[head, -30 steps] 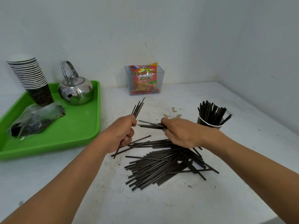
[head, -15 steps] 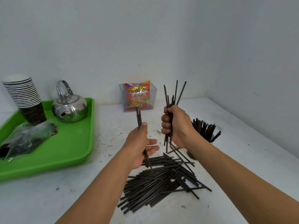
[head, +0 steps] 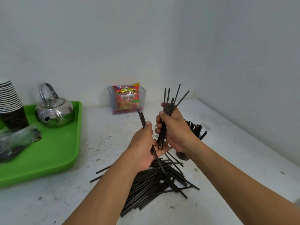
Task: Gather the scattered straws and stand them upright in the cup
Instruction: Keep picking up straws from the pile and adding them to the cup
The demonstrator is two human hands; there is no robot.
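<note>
- Now the right hand [head: 175, 130] had lifted a bunch [head: 168, 103] upright to mid-frame, gripping it.
- Left hand [head: 144, 148] pinched a pair [head: 141, 117], its fingers moved under the bunch's ends.
- Pile [head: 154, 181] stayed lower centre; the part-filled cup [head: 181, 155], right of centre, probably came next.

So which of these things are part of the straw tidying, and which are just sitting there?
Part of the job: loose straws, straw bundle in the right hand, few straws in the left hand, cup.
Just lying about: green tray, kettle, stacked paper cups, plastic bag, snack packet in clear box.
</note>
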